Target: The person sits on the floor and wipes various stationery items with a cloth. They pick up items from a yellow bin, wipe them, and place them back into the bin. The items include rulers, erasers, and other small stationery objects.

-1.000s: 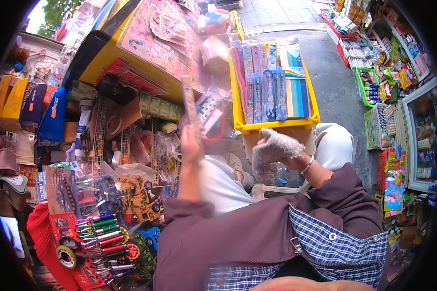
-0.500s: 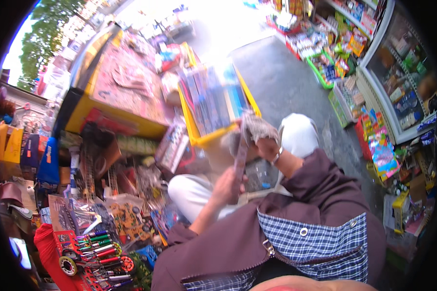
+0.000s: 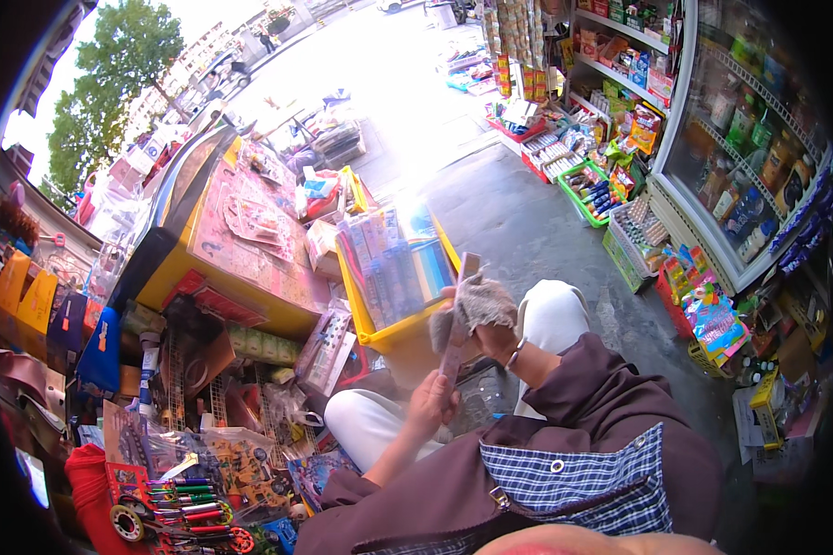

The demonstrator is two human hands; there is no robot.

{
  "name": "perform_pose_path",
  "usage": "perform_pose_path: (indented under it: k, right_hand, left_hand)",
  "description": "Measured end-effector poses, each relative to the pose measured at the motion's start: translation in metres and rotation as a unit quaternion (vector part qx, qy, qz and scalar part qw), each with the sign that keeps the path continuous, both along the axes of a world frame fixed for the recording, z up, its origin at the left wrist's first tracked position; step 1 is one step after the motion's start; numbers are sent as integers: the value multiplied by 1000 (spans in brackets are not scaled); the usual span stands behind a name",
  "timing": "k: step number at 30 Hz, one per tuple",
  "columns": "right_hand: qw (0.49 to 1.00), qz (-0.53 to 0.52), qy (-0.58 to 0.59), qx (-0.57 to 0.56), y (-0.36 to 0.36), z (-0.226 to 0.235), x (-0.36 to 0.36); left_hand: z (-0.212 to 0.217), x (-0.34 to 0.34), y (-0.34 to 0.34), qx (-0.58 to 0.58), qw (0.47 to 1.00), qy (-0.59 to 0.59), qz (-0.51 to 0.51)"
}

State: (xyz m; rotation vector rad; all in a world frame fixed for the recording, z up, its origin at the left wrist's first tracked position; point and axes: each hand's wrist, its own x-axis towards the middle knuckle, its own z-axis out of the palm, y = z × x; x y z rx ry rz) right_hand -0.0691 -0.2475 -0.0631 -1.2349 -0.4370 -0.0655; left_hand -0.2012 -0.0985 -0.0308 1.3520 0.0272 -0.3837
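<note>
My left hand (image 3: 432, 400) is closed round the lower end of a long, flat, pinkish translucent strip (image 3: 450, 359) that looks like a ruler. It stands tilted up above my knees. A grey-brown fuzzy cloth (image 3: 487, 302) is bunched in my right hand (image 3: 498, 340), pressed around the strip's upper part, and the strip's top end sticks out past it. Just beyond both hands, a yellow basket (image 3: 384, 335) holds upright clear-wrapped flat packs and blue ones (image 3: 384, 264).
A yellow-sided display box (image 3: 185, 254) with pink packets stands to the left. Pens and hanging toys (image 3: 190, 509) crowd the near left. Along the right are a glass-door cooler (image 3: 745, 139), a green basket (image 3: 588, 190) and snack packets (image 3: 708, 310). Grey floor (image 3: 528, 217) lies between.
The view has tilted up, showing more of the street and shelves. The strip and cloth stay in my hands, with the cloth still around the strip's upper part.
</note>
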Motion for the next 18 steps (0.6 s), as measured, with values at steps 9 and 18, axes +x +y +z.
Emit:
perform_pose_path:
  k: [9, 18]
  right_hand:
    - [988, 136, 73, 19, 5, -2, -11]
    - [899, 153, 282, 297, -34, 8, 25]
  left_hand:
    - [1, 18, 3, 38, 997, -32, 52]
    - [-8, -1, 17, 239, 967, -91, 18]
